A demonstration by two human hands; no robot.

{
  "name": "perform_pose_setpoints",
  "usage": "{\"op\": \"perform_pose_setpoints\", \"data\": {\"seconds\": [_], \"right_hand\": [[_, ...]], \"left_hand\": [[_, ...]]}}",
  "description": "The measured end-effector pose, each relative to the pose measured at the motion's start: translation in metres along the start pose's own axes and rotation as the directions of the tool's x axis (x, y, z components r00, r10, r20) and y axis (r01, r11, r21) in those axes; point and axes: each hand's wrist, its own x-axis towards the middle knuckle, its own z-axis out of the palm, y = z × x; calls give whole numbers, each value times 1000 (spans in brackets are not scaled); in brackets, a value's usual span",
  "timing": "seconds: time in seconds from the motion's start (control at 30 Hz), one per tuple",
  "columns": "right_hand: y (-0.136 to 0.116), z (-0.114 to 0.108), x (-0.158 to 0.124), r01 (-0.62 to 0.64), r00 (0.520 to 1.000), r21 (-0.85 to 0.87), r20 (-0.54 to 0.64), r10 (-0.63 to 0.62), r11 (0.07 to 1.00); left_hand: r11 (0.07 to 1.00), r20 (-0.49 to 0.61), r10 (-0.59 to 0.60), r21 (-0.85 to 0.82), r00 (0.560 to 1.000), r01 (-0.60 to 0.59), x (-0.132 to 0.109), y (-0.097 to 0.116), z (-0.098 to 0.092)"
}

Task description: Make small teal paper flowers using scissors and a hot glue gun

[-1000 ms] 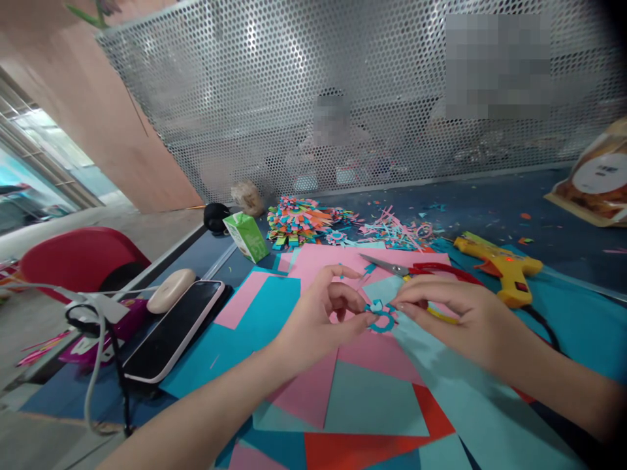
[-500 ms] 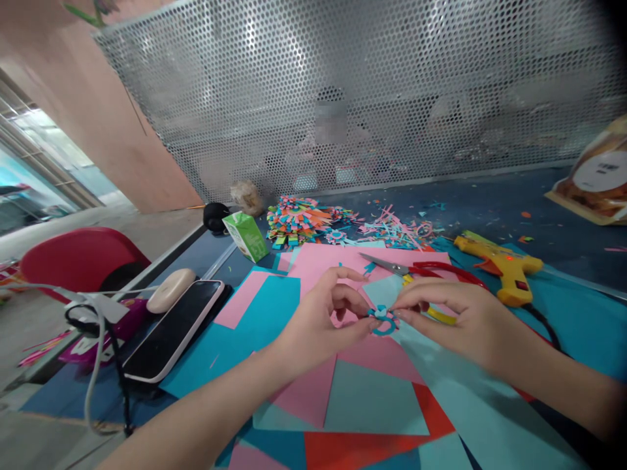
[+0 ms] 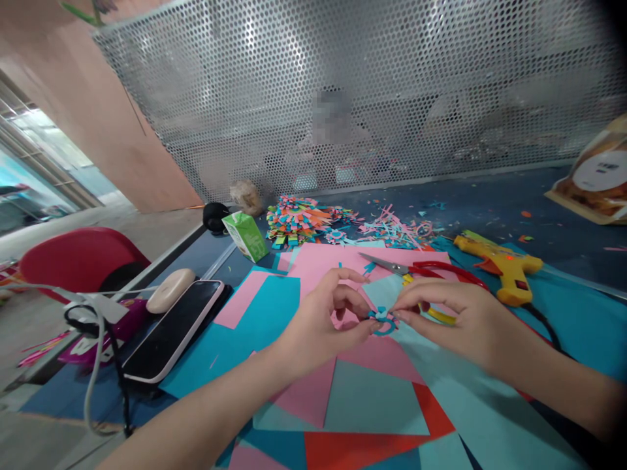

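Note:
Between my two hands is a small blue paper ring (image 3: 385,326) with short fringed pieces in blue and pink. My left hand (image 3: 329,316) pinches its left side between thumb and fingers. The thumb and forefinger of my right hand (image 3: 448,313) close on its right edge. Beneath both hands lie overlapping sheets of pink paper (image 3: 308,391) and pale blue paper (image 3: 375,398). Scissors with red handles (image 3: 392,264) rest open just beyond my right hand. Another tool with yellow handles (image 3: 441,316) is partly hidden behind that hand.
A yellow glue gun (image 3: 509,264) lies at the right, its cord trailing. Behind are a heap of fringed paper flowers (image 3: 296,220) and paper scraps (image 3: 396,228). A green carton (image 3: 245,236), phone (image 3: 174,331) and cables stand left. A perforated metal screen (image 3: 392,85) backs the table.
Both hands keep their pinch on the paper ring, which has tilted very slightly. Everything on the table stays where it was.

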Motion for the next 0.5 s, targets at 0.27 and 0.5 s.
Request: {"op": "perform_pose_setpoints", "data": {"seconds": [0.27, 0.5], "right_hand": [[0, -3, 2, -64, 998, 48, -18, 64, 997], [1, -3, 2, -44, 999, 79, -10, 45, 996]], "left_hand": [[967, 9, -96, -238, 995, 95, 1, -3, -1], [955, 25, -130, -267, 991, 132, 3, -7, -3]]}}
